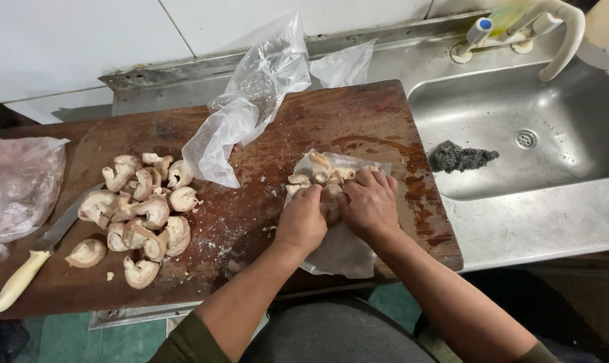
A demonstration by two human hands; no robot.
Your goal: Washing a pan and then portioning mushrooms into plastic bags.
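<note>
Head view: both hands meet near the board's (358,114) right front corner, over a small bag (341,249) holding whole mushrooms (318,171). The left hand (303,218) and right hand (370,204) are closed together on one mushroom (331,202) between them. Toward the left end lies a pile of cut pieces (140,212), with a knife (29,265) at the left front edge. An empty bag (251,101) lies at the back edge. Judging by the pile, most mushrooms look done; a handful remain in the bag.
</note>
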